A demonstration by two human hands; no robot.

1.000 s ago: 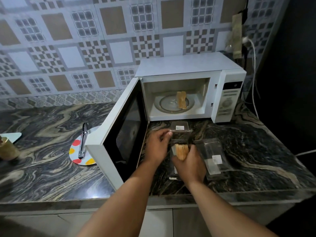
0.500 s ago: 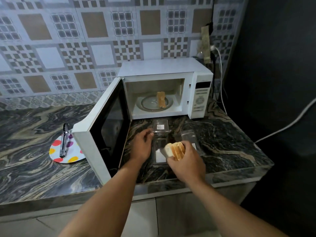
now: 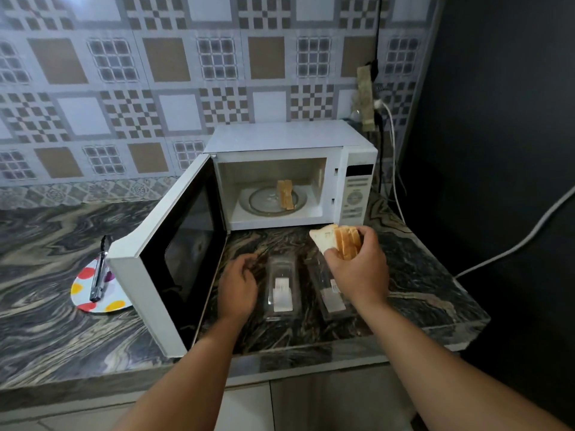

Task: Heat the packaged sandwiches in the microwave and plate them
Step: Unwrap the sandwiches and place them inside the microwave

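Two clear plastic sandwich packs [image 3: 281, 286] lie emptied on the marbled worktop [image 3: 420, 275] before the white microwave [image 3: 289, 175]. Left hand [image 3: 237, 286] beside them, fingers loosely curled, holding nothing. Right hand [image 3: 357, 269] grips a white-bread sandwich [image 3: 337, 241] outside the open door [image 3: 174, 253]; another sandwich [image 3: 285, 194] stands on the turntable. Heating and plating remain.

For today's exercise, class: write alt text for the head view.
A right hand holds a sandwich before an open microwave where another sandwich sits on the turntable. The left hand hovers beside two empty clear packages.
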